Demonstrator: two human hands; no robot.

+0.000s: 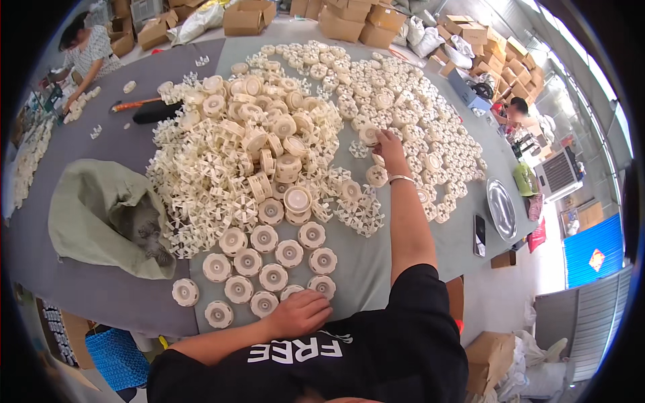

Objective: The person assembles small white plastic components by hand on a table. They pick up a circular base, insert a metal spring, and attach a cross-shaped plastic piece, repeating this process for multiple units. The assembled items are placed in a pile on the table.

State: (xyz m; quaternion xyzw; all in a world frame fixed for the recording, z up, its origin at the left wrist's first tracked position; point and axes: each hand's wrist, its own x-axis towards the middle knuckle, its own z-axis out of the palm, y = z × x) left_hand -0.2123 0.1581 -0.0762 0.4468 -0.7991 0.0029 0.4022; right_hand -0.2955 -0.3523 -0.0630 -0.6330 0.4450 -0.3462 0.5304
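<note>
My right hand (390,149) reaches out over the spread of parts on the right and pinches the edge of a round cream plastic wheel (368,134). My left hand (300,314) lies by the table's near edge, fingers resting flat over a few white wheel-shaped discs (291,291) and partly covering them. Beyond it, several similar discs (247,262) lie face up in loose rows. A tall heap mixes small cream clip-like pieces (201,195) with thicker round wheels (287,168). Many assembled-looking wheels (403,114) cover the far right of the cloth.
A green cloth sack (101,215) lies open at the left, near an orange-handled tool (138,105). A phone (479,235) and a shiny metal tray (502,209) are on the right. Two people sit at the table's far sides. Cardboard boxes (250,17) stand behind.
</note>
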